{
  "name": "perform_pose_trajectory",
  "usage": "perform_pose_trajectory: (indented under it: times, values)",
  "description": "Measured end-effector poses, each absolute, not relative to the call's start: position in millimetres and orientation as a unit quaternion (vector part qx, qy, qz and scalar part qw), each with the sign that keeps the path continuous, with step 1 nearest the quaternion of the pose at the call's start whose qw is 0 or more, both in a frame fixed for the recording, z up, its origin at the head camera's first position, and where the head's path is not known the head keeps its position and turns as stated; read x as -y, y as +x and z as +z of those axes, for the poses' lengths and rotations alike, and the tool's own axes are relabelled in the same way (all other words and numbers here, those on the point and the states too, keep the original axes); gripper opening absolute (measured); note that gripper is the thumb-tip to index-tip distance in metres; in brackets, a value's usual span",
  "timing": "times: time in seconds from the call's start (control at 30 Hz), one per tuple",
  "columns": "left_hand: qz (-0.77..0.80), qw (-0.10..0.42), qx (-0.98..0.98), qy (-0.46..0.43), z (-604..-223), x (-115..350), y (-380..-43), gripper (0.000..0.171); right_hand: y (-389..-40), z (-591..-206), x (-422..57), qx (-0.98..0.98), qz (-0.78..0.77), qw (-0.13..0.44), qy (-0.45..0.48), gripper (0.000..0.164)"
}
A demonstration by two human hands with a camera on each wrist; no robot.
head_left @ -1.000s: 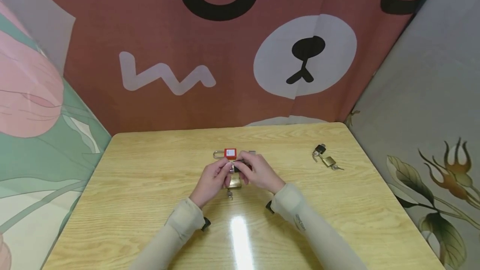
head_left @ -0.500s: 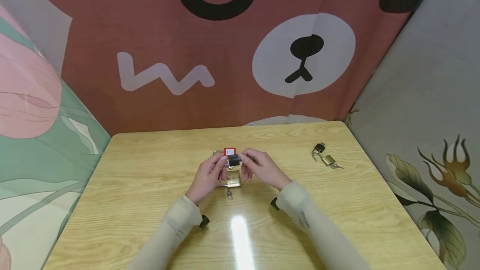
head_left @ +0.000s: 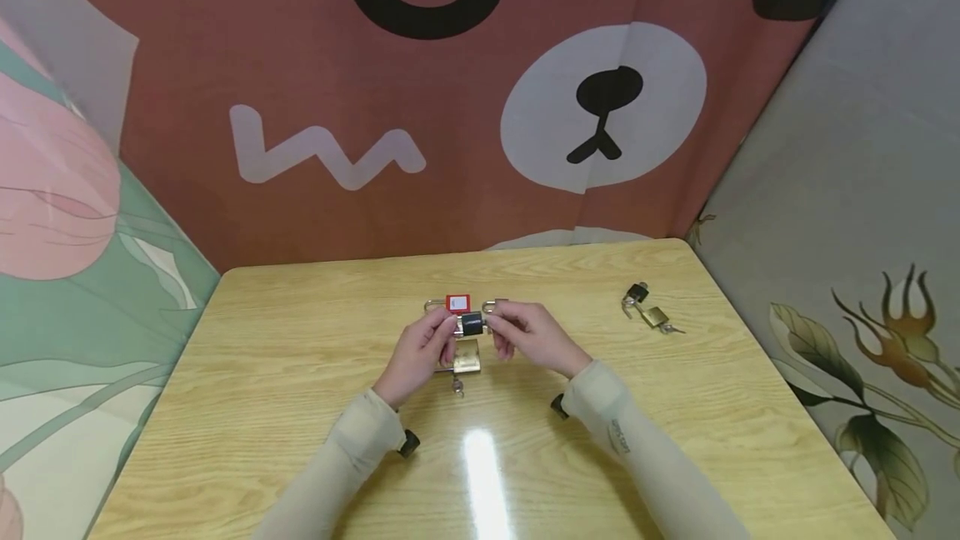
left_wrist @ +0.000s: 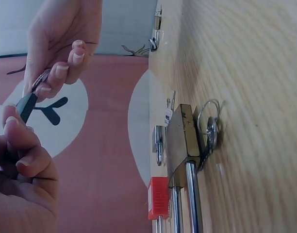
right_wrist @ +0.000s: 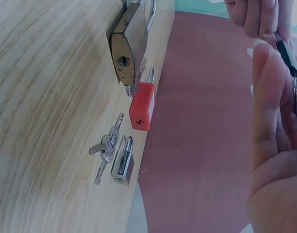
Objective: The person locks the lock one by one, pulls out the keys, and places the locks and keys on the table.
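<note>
Above the table, a black padlock [head_left: 472,324] is held level between both hands. My left hand [head_left: 411,359] pinches its left end with thumb and fingertips, at the metal shackle side. At the opposite end, my right hand [head_left: 538,340] pinches the key, and a metal ring [left_wrist: 41,77] shows by its fingers in the left wrist view. Beneath the hands lies a large brass padlock [head_left: 467,357], its shackle pointing left and a key ring [left_wrist: 210,124] beside it. Just beyond are a red padlock [head_left: 458,303] with a white label and a small silver padlock [right_wrist: 123,167].
Loose keys [right_wrist: 107,148] lie by the small silver padlock. On the right of the wooden table [head_left: 300,315] rest another black padlock [head_left: 638,292] and a smaller brass padlock [head_left: 654,317] with keys. A printed cloth [head_left: 337,223] hangs behind the far edge.
The hands were close together, mostly covering the black padlock; they have drawn apart and it now shows between them. My right hand has shifted right, uncovering the small silver padlock's shackle.
</note>
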State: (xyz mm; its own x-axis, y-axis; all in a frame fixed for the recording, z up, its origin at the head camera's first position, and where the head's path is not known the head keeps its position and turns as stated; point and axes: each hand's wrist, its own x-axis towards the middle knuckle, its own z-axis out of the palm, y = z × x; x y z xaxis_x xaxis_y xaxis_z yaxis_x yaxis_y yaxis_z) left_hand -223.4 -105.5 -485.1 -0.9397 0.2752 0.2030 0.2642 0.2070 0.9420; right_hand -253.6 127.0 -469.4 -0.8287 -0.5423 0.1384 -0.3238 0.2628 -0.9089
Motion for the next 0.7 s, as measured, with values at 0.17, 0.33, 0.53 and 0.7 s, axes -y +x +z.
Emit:
perform_pose_trajectory:
  times: [0.17,0.33,0.53,0.7]
  values:
    - [0.612,-0.001,-0.777,0.148,-486.1,112.4,-223.4,0.032,-258.6,-466.0,-150.0,-0.793,-0.546,0.082,-0.255,0.025]
    - [0.615,-0.002,-0.777,0.136,-485.8,119.2,-223.5,0.033,-262.0,-467.2,-171.1,-0.817,-0.523,0.064,-0.233,0.021]
    - [0.621,0.010,-0.771,0.139,-482.7,116.1,-222.6,0.032,-263.2,-474.2,-179.9,-0.837,-0.489,0.063,-0.239,0.019]
    - [0.619,0.009,-0.774,0.133,-481.3,113.0,-222.2,0.031,-261.8,-480.9,-182.1,-0.852,-0.462,0.065,-0.240,0.014]
